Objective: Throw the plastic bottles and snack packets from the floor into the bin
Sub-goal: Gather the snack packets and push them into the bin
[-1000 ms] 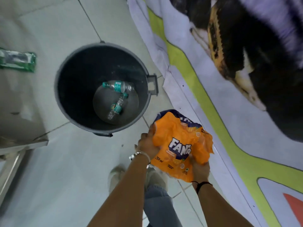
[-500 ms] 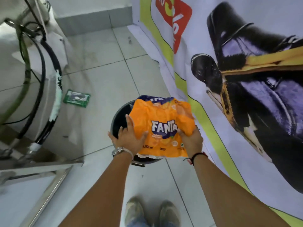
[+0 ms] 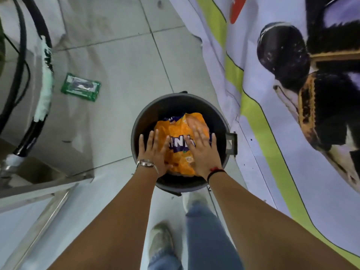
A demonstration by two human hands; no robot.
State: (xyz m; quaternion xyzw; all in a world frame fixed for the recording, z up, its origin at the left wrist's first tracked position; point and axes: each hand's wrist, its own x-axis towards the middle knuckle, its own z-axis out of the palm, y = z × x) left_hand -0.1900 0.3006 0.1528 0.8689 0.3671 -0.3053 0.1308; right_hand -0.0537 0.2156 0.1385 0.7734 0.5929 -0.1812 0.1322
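Observation:
A round dark grey bin (image 3: 140,121) stands on the tiled floor in front of me. An orange Fanta packet (image 3: 180,131) lies inside its mouth. My left hand (image 3: 153,151) and my right hand (image 3: 202,151) are both flat over the packet with fingers spread, not gripping it. The bottles seen earlier in the bin are hidden under the packet. A green snack packet (image 3: 80,87) lies on the floor to the left and beyond the bin.
A large printed banner (image 3: 272,133) covers the floor to the right of the bin. A metal machine with black hoses (image 3: 25,75) and a steel frame (image 3: 39,191) stands at left. My feet (image 3: 161,244) are just behind the bin.
The orange packet went from being held in both hands above the bin down into the bin's mouth. Both hands have opened flat over it.

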